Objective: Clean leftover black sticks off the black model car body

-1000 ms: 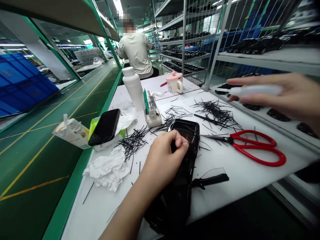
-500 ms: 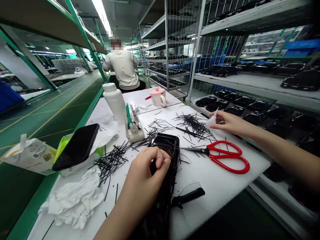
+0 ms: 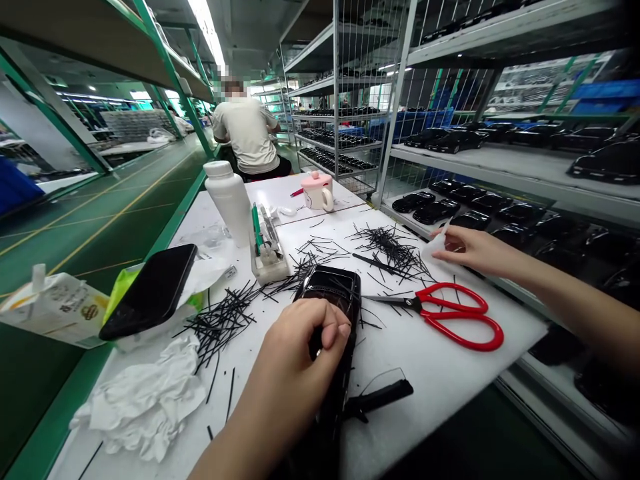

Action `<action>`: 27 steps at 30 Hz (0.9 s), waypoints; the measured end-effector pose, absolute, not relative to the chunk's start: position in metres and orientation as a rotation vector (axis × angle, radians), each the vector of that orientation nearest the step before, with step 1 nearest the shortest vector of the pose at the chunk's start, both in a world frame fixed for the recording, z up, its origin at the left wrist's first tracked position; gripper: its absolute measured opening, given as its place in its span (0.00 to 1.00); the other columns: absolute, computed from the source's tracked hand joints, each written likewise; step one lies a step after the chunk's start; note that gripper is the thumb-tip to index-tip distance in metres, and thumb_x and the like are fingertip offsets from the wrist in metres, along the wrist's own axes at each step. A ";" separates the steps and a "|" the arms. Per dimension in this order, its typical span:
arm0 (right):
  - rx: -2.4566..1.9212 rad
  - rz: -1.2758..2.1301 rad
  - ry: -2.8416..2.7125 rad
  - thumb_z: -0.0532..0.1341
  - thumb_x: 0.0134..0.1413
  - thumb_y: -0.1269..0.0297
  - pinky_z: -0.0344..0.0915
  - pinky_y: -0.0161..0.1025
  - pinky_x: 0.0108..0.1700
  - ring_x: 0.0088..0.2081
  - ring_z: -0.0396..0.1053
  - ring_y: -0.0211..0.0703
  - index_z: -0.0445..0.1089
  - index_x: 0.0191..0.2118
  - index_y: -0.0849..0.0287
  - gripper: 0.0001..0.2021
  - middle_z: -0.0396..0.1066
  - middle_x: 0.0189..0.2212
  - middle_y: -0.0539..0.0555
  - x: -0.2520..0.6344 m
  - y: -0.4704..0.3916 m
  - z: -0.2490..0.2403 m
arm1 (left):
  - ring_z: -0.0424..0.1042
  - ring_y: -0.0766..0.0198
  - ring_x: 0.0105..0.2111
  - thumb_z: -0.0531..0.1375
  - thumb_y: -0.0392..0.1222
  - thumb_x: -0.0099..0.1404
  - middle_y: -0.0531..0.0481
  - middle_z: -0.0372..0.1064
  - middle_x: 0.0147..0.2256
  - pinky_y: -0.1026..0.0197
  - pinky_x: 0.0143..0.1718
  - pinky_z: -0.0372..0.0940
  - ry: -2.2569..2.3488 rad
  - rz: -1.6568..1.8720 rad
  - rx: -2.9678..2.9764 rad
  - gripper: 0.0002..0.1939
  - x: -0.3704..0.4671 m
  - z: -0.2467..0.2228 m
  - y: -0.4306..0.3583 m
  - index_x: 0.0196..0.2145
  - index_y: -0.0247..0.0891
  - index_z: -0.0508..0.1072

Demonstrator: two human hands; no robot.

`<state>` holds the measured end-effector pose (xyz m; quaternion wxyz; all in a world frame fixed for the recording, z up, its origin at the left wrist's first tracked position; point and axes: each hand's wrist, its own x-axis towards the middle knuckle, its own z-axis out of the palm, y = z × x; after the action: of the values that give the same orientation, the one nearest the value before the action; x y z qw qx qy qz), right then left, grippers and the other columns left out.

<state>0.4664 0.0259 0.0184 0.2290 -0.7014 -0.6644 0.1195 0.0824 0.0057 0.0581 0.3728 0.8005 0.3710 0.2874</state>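
Note:
My left hand (image 3: 310, 350) is closed in a pinch above a glossy black model car (image 3: 333, 283). Whatever its fingertips hold, if anything, is hidden or too fine to make out. The hand covers the middle of the car, whose far end shows beyond the knuckles. Over the table's right edge, my right hand (image 3: 463, 247) grips a small white squeeze bottle (image 3: 433, 249) with a thin nozzle pointing up. Red-handled scissors (image 3: 435, 310) lie between the hands, blades towards the car. Beside the car rests a black part (image 3: 383, 397) with a thin wire loop.
Thin black strips (image 3: 223, 323) are scattered in piles across the white table (image 3: 430, 413). On the left are crumpled white cloth (image 3: 145, 407), a phone (image 3: 150, 293) and a carton (image 3: 55, 307). A white bottle (image 3: 227, 203), tool tray (image 3: 270, 263) and mug (image 3: 317, 193) stand farther back. Racks of model cars (image 3: 450, 160) flank the right; a person (image 3: 247, 137) sits ahead.
My right hand has moved slightly right with the squeeze bottle. My left hand stays pinched over the car, shifted a little. The view has moved slightly.

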 end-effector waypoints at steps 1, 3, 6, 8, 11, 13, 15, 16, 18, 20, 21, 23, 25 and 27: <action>-1.952 0.304 -1.829 0.62 0.55 0.45 0.69 0.48 0.41 0.41 0.74 0.58 0.68 0.47 0.56 0.21 0.76 0.41 0.61 0.466 0.022 0.021 | 0.67 0.63 0.33 0.54 0.35 0.67 0.55 0.71 0.32 0.60 0.37 0.58 0.947 0.741 2.052 0.16 0.082 0.058 0.005 0.24 0.42 0.52; -2.013 0.245 -1.856 0.62 0.56 0.47 0.66 0.49 0.38 0.39 0.73 0.59 0.67 0.42 0.56 0.18 0.75 0.39 0.62 0.462 0.010 0.026 | 0.68 0.63 0.34 0.54 0.34 0.67 0.55 0.71 0.32 0.60 0.37 0.58 0.940 0.748 2.049 0.16 0.082 0.057 0.004 0.24 0.42 0.52; -2.035 0.251 -2.003 0.59 0.59 0.48 0.61 0.47 0.33 0.32 0.70 0.55 0.69 0.34 0.54 0.14 0.74 0.32 0.58 0.445 -0.009 0.034 | 0.67 0.64 0.34 0.54 0.33 0.66 0.55 0.71 0.32 0.61 0.37 0.58 0.929 0.750 2.041 0.16 0.083 0.056 0.003 0.24 0.41 0.52; -1.938 0.348 -2.163 0.58 0.60 0.48 0.62 0.44 0.33 0.33 0.70 0.52 0.70 0.35 0.53 0.14 0.74 0.32 0.54 0.428 -0.018 0.038 | 0.67 0.64 0.34 0.55 0.33 0.66 0.55 0.71 0.32 0.62 0.36 0.58 0.929 0.754 2.036 0.16 0.083 0.055 0.003 0.25 0.42 0.52; -1.779 0.334 -2.291 0.54 0.64 0.52 0.64 0.43 0.36 0.36 0.71 0.49 0.70 0.40 0.53 0.13 0.74 0.36 0.54 0.405 -0.018 0.038 | 0.65 0.66 0.31 0.54 0.34 0.67 0.56 0.70 0.31 0.63 0.34 0.58 0.925 0.771 2.021 0.16 0.084 0.057 0.003 0.25 0.42 0.52; -1.746 0.205 -2.301 0.51 0.66 0.55 0.66 0.44 0.38 0.38 0.72 0.50 0.69 0.46 0.56 0.14 0.74 0.40 0.57 0.395 -0.007 0.035 | 0.65 0.67 0.31 0.55 0.34 0.67 0.57 0.70 0.31 0.64 0.33 0.58 0.909 0.777 2.014 0.16 0.084 0.058 0.002 0.25 0.42 0.52; -1.728 0.136 -2.337 0.51 0.66 0.57 0.67 0.44 0.41 0.42 0.72 0.51 0.66 0.52 0.59 0.16 0.73 0.45 0.60 0.387 0.010 0.029 | 0.65 0.67 0.31 0.55 0.33 0.67 0.57 0.70 0.31 0.64 0.33 0.58 0.899 0.777 2.015 0.16 0.084 0.059 0.002 0.25 0.42 0.52; -1.715 0.136 -2.366 0.52 0.65 0.59 0.67 0.44 0.43 0.44 0.72 0.52 0.66 0.54 0.60 0.17 0.73 0.47 0.60 0.384 0.018 0.025 | 0.66 0.67 0.31 0.55 0.33 0.67 0.57 0.70 0.31 0.64 0.33 0.58 0.903 0.773 2.017 0.16 0.084 0.059 0.001 0.25 0.42 0.52; -1.702 0.162 -2.398 0.54 0.61 0.65 0.67 0.44 0.45 0.45 0.72 0.53 0.68 0.51 0.60 0.15 0.74 0.46 0.60 0.378 0.035 0.017 | 0.66 0.67 0.31 0.55 0.33 0.67 0.56 0.70 0.32 0.64 0.34 0.58 0.917 0.764 2.018 0.16 0.084 0.059 0.001 0.25 0.42 0.52; -1.716 0.177 -2.390 0.56 0.56 0.70 0.66 0.43 0.44 0.43 0.73 0.53 0.70 0.44 0.59 0.11 0.75 0.42 0.59 0.373 0.048 0.010 | 0.66 0.66 0.32 0.55 0.33 0.67 0.56 0.71 0.32 0.64 0.34 0.59 0.929 0.749 2.007 0.16 0.084 0.059 0.000 0.25 0.42 0.52; -1.727 0.186 -2.385 0.57 0.53 0.72 0.66 0.43 0.42 0.41 0.73 0.53 0.71 0.41 0.58 0.10 0.75 0.40 0.59 0.371 0.053 0.008 | 0.67 0.66 0.32 0.55 0.33 0.67 0.56 0.71 0.32 0.64 0.35 0.59 0.931 0.742 2.003 0.16 0.084 0.058 0.000 0.25 0.42 0.52; -1.745 0.212 -2.376 0.58 0.49 0.73 0.65 0.41 0.38 0.37 0.73 0.52 0.70 0.36 0.57 0.08 0.75 0.34 0.57 0.370 0.059 0.009 | 0.68 0.65 0.34 0.56 0.33 0.67 0.55 0.72 0.33 0.63 0.37 0.60 0.922 0.735 1.998 0.16 0.084 0.058 0.000 0.25 0.42 0.53; -1.757 0.231 -2.354 0.60 0.46 0.74 0.63 0.41 0.34 0.33 0.71 0.51 0.67 0.32 0.57 0.06 0.73 0.29 0.55 0.370 0.059 0.017 | 0.69 0.65 0.36 0.56 0.33 0.66 0.55 0.72 0.34 0.63 0.38 0.60 0.911 0.734 1.990 0.16 0.084 0.058 0.000 0.25 0.42 0.53; -1.755 0.249 -2.311 0.60 0.47 0.72 0.60 0.40 0.30 0.28 0.68 0.48 0.64 0.31 0.56 0.05 0.70 0.25 0.53 0.369 0.053 0.032 | 0.70 0.65 0.36 0.56 0.32 0.66 0.55 0.72 0.34 0.62 0.38 0.60 0.899 0.736 1.974 0.16 0.084 0.059 -0.001 0.25 0.42 0.53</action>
<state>0.3689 0.0525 0.0316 0.1140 -0.5987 -0.7883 0.0851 0.0838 -0.0008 0.0590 0.4127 0.7849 0.3576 0.2928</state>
